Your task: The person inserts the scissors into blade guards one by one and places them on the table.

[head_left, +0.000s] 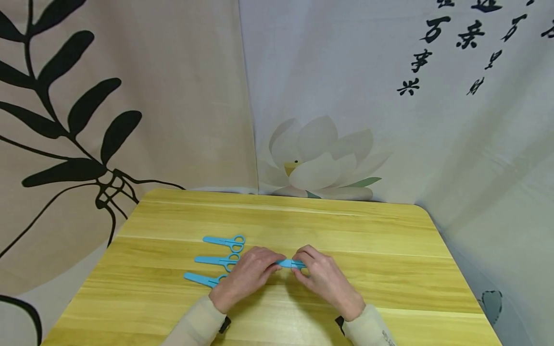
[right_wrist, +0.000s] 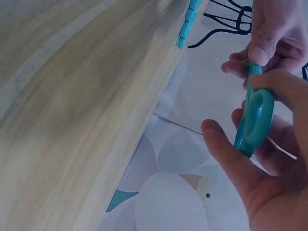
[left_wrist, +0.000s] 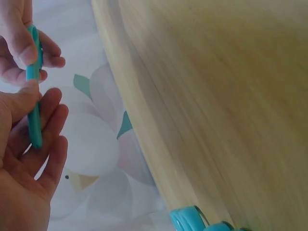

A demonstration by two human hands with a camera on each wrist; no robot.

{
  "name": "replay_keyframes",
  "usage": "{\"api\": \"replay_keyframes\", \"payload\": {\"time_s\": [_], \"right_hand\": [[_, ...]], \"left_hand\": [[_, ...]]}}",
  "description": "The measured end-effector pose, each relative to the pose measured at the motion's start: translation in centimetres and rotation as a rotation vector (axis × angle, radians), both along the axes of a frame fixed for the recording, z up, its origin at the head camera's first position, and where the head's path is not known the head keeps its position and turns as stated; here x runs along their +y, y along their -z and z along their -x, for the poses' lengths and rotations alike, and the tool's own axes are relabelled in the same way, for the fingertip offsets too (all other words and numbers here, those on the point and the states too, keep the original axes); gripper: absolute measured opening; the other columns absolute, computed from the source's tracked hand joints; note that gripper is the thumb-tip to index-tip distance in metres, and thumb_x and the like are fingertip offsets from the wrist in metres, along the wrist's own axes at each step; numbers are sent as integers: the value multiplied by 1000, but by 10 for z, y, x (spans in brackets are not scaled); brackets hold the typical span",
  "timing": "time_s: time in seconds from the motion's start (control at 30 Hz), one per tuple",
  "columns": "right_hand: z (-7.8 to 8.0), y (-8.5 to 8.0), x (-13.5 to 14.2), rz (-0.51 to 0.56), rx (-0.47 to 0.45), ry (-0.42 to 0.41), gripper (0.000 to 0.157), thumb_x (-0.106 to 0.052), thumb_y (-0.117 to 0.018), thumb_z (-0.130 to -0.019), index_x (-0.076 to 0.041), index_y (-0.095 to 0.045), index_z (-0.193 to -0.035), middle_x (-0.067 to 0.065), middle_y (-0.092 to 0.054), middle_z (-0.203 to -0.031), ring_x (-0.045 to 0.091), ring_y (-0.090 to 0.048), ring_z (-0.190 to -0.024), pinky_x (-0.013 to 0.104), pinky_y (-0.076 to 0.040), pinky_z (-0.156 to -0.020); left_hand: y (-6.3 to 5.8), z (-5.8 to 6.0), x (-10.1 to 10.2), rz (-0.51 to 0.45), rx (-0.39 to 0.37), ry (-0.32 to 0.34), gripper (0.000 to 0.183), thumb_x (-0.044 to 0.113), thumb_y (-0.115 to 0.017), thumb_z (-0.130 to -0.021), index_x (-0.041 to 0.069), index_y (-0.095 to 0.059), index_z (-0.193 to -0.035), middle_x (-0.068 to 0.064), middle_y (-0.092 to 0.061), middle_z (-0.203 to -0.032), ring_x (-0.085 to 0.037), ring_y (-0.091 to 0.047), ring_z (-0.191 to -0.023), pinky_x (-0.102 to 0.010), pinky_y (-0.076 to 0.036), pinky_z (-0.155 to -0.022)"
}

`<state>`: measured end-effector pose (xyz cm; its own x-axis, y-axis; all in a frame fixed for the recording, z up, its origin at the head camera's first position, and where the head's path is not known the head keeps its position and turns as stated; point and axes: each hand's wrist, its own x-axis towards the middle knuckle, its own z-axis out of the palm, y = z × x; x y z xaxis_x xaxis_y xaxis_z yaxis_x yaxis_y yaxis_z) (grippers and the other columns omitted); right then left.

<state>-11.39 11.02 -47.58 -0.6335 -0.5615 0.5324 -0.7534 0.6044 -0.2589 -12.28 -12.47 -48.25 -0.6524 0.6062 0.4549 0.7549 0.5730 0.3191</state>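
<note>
Both hands hold one pair of blue scissors [head_left: 285, 263] between them, above the middle of the table. My left hand [head_left: 251, 271] pinches the blade end with thumb and fingers. At the handle end, my right hand [head_left: 324, 278] grips near the finger loops; one loop [right_wrist: 261, 118] shows in the right wrist view. The blade part is all blue, and whether that is a cover cannot be told. Left of my left hand lie three more blue scissors: a far pair [head_left: 216, 240], a middle pair [head_left: 212, 260] and a near pair [head_left: 200, 278], whose handles my hand partly hides.
The wooden table [head_left: 389, 250] has rounded far corners. Behind it hangs a pale curtain [head_left: 195, 96] printed with dark leaves, a lotus and black characters. Blue scissor handles [left_wrist: 187, 219] show at the bottom of the left wrist view.
</note>
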Motion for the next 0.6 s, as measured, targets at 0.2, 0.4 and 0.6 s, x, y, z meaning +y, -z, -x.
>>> {"api": "replay_keyframes", "payload": {"time_s": [0.2,0.4,0.6], "right_hand": [[1,-1,-2,2,-7,11,19,-9,-88,-83,-7,-72,-93,3,-67,-102,8,-68,-80,15,-56,-67],[1,2,-2,9,-18,-5,21,-9,-89,-82,-8,-72,-94,1,-67,-102,8,-68,-81,15,-56,-68],[1,7,-3,-39,-20,26,22,-13,-89,-81,-11,-72,-95,-2,-67,-101,7,-66,-81,18,-56,-67]], "left_hand": [[0,0,0,-9,-19,-22,18,16,-76,-96,15,-77,-114,5,-76,-104,-12,-71,-96,-37,-57,-89],[-1,-1,0,34,-59,-29,18,18,-77,-96,15,-77,-114,4,-76,-105,-13,-71,-98,-39,-56,-94],[1,-1,-2,89,-27,-34,16,21,-79,-95,17,-77,-110,6,-70,-108,-14,-65,-98,-37,-55,-89]]}}
